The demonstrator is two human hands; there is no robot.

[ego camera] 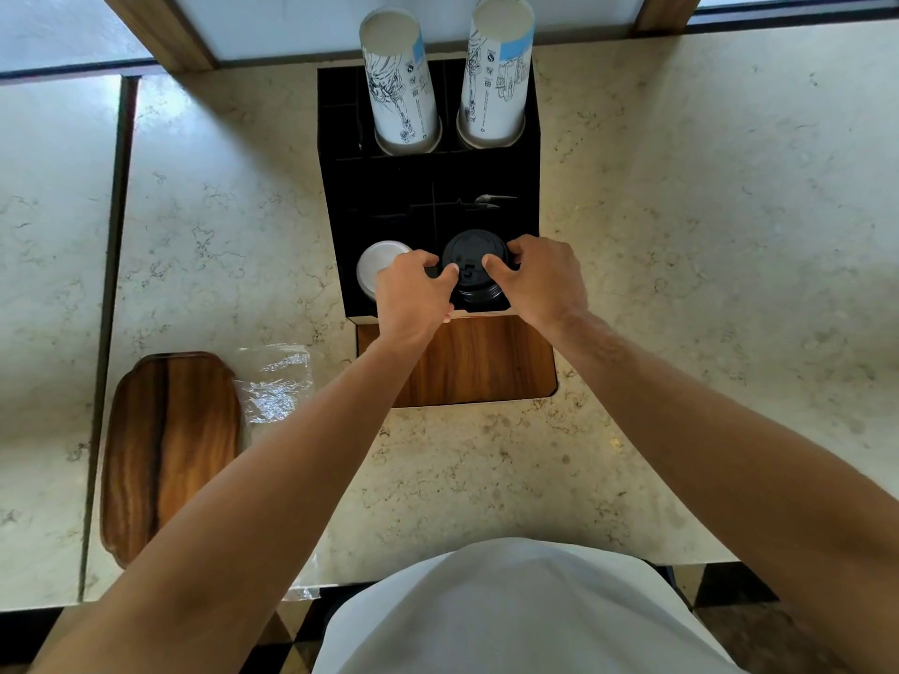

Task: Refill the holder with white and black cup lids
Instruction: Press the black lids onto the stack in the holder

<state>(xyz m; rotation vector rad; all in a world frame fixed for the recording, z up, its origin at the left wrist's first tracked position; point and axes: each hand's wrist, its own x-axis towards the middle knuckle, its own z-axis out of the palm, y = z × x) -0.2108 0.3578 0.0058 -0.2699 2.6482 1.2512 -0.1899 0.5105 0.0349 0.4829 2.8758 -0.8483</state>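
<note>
Left hand (413, 289) and right hand (540, 279), arms extended, fingers curled, gripping stack of black plastic cup lids (474, 265) in black compartmented holder (389, 197).

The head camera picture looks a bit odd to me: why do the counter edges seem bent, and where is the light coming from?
Head view: the wide-angle lens bows straight lines, so the counter seams curve and the paper cup stacks splay outward; soft daylight seems to enter from the top, leaving pale glare on the left counter; the black holder is too dark for inner detail; both hands, left hand and right hand, look sharp.
</note>
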